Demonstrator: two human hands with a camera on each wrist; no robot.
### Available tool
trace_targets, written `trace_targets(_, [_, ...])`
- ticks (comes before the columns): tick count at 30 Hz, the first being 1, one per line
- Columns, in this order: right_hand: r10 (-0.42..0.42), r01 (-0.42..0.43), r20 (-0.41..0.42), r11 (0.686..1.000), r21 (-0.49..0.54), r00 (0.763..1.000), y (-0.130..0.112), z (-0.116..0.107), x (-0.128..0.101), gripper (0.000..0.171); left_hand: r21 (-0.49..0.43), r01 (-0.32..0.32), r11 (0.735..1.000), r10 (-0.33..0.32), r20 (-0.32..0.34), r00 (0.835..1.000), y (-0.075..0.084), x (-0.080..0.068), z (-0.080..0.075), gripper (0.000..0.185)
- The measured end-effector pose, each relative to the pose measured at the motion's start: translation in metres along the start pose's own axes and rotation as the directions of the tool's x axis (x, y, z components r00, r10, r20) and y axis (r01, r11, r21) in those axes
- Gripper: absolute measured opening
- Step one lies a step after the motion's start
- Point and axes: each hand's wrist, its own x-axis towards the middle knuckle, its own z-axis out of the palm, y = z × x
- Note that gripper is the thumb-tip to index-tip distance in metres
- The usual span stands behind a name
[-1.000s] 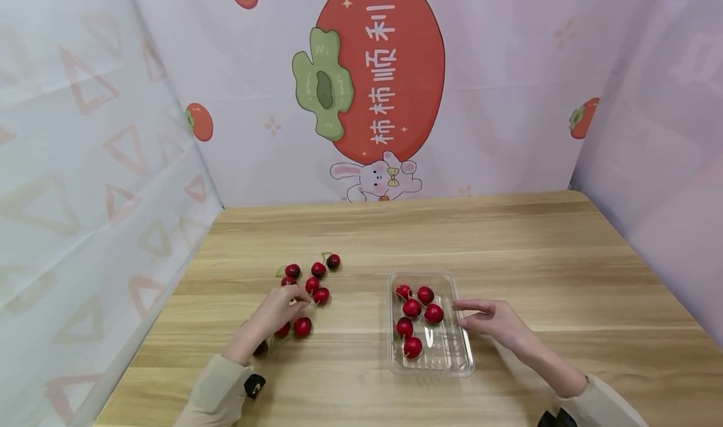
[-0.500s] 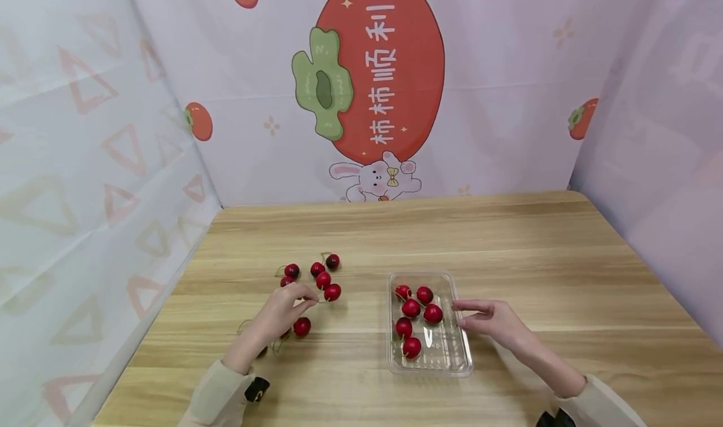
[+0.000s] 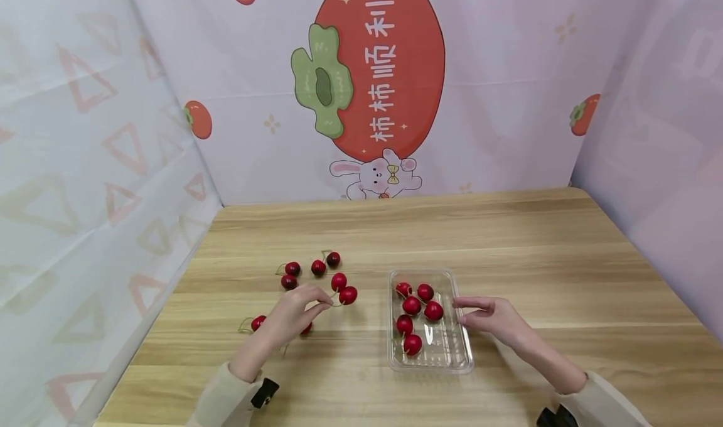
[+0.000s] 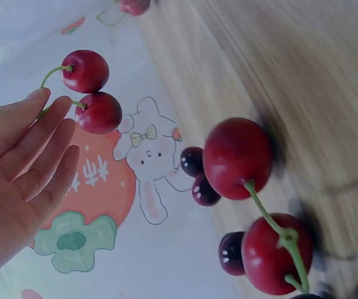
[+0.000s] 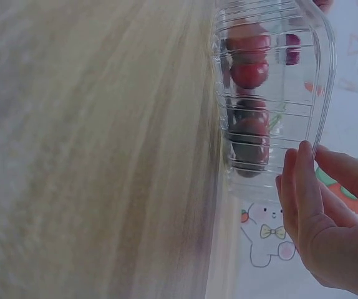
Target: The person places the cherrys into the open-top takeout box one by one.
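My left hand [image 3: 302,308] pinches the green stems of a joined pair of red cherries [image 3: 343,288] and holds them just above the wooden table [image 3: 508,245], left of the clear plastic tray [image 3: 459,358]. In the left wrist view the pair [image 4: 93,92] hangs from my fingertips [image 4: 45,106]. Several cherries [image 3: 415,314] lie inside the tray. My right hand [image 3: 486,314] rests at the tray's right rim, its fairly straight fingertips [image 5: 297,180] touching the tray's edge [image 5: 319,93].
Loose cherries lie on the table behind and beside my left hand: a far group [image 3: 313,267], one at the left [image 3: 258,322] and one partly under the hand [image 3: 305,328]. Printed fabric walls [image 3: 378,88] close in the table on three sides.
My left hand has lifted the stemmed pair of cherries out of the loose group and carried it right, toward the tray. The right hand has stayed at the tray's rim.
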Motion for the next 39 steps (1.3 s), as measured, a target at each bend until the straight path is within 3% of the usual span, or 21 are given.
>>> trace_targets(10, [0.016, -0.016, -0.003, 1.000, -0.009, 1.000, 0.000, 0.000, -0.002, 0.052, -0.054, -0.157, 0.986, 0.156, -0.030, 0.987, 0.012, 0.003, 0.009, 0.008])
trace_targets(20, [0.011, -0.011, 0.006, 1.000, -0.005, 1.000, 0.000, -0.001, -0.002, 0.052, -0.076, -0.179, 0.981, 0.181, 0.023, 0.983, 0.026, 0.014, 0.017, 0.005])
trace_targets(27, [0.009, -0.009, 0.006, 1.000, 0.002, 1.000, 0.000, 0.000, 0.000, 0.052, -0.037, -0.261, 0.965, 0.263, 0.046, 0.964, 0.037, 0.024, 0.028, 0.004])
trace_targets(39, [0.029, -0.029, -0.008, 1.000, 0.002, 1.000, -0.003, 0.000, 0.001, 0.052, -0.044, -0.349, 0.936, 0.352, 0.089, 0.932, 0.054, 0.036, 0.042, 0.005])
